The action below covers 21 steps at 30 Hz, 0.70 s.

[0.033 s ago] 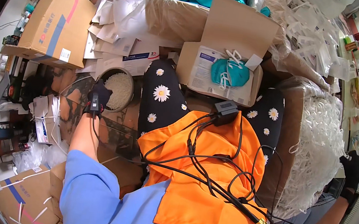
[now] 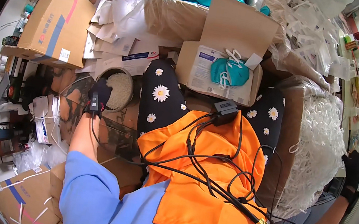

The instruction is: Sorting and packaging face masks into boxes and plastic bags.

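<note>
My left hand [image 2: 98, 93], in a dark glove, is at the left rim of a round bowl [image 2: 130, 87] filled with small white bits. Its fingers are dark and partly hidden, so their grip does not show. Far to the right, my right hand [image 2: 353, 167], also dark-gloved, is beside a plastic-lined box heaped with thin white strips [image 2: 316, 146]. What its fingers hold, if anything, is too dark to make out. Between my knees stands an open carton [image 2: 241, 26], its flap raised. Teal masks [image 2: 230, 73] with white straps lie in it on printed packaging.
A large box [image 2: 175, 17] of teal masks stands ahead, with a heap of white pieces [image 2: 311, 39] at its right. On the left are a brown carton [image 2: 49, 23], a tied cardboard bundle [image 2: 44, 119] and another carton [image 2: 25, 198]. Black cables [image 2: 198, 170] cross my orange apron [image 2: 192, 211].
The fingers of my right hand have shifted slightly beside the white strips. My left hand has moved barely, still at the bowl.
</note>
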Motion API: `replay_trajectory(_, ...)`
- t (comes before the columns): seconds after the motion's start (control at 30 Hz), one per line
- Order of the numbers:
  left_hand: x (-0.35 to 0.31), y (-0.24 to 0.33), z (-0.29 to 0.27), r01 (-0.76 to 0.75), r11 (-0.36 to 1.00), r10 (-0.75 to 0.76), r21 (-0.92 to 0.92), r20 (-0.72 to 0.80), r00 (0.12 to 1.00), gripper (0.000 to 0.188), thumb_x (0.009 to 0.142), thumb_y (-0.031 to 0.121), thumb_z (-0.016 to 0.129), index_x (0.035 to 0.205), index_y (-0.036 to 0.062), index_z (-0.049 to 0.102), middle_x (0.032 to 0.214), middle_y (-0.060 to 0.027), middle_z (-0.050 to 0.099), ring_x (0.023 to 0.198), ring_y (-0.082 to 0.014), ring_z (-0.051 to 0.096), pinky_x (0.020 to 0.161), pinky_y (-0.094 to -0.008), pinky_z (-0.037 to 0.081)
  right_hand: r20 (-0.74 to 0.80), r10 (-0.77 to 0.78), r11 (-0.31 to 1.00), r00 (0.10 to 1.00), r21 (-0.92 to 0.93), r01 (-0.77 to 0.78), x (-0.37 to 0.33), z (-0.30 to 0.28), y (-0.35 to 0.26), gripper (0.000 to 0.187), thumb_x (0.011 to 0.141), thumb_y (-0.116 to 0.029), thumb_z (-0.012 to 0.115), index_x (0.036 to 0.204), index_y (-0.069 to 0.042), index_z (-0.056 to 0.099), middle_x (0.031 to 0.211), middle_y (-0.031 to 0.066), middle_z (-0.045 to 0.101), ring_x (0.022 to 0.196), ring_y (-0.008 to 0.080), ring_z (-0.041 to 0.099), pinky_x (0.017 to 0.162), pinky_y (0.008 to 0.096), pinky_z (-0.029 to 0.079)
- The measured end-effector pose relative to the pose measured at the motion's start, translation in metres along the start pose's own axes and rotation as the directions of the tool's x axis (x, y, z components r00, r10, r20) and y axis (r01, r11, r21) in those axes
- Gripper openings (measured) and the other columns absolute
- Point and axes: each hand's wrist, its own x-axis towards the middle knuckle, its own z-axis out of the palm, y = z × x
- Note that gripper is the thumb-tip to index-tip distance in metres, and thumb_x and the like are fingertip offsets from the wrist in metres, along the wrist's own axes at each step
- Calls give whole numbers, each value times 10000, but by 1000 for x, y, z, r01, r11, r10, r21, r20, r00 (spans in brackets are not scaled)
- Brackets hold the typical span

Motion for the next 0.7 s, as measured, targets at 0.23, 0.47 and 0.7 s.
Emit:
replay_trajectory(0.23, 8, 211, -77, -591, 776, 451, -222, -460, 765, 196, 851, 224, 590, 893, 43, 650, 916, -184, 649, 847, -362, 631, 720, -403, 490, -673, -224, 485, 705, 551, 680, 58, -4, -214, 269, 803, 15, 637, 1069, -24, 640, 1021, 137, 631, 924, 235, 608, 851, 361, 495)
replay_trajectory(0.47, -12, 363, -9, -433, 832, 482, -346, 64, 874, 378, 757, 357, 673, 942, 29, 642, 972, -178, 662, 916, -357, 631, 791, -423, 497, -586, -585, 517, 561, 262, 814, 53, -14, -440, 408, 785, -117, 606, 1188, -79, 561, 1131, 182, 590, 1074, 333, 564, 942, 421, 444)
replay_trajectory(0.7, -22, 381, 43, -227, 844, 303, -486, 83, 950, 426, 730, 410, 672, 932, 37, 646, 924, -217, 651, 891, -384, 622, 777, -449, 499, -549, -508, 516, 664, 424, 745, 74, 32, -489, 169, 813, -90, 535, 973, -90, 591, 909, 139, 601, 810, 314, 631, 680, 429, 508)
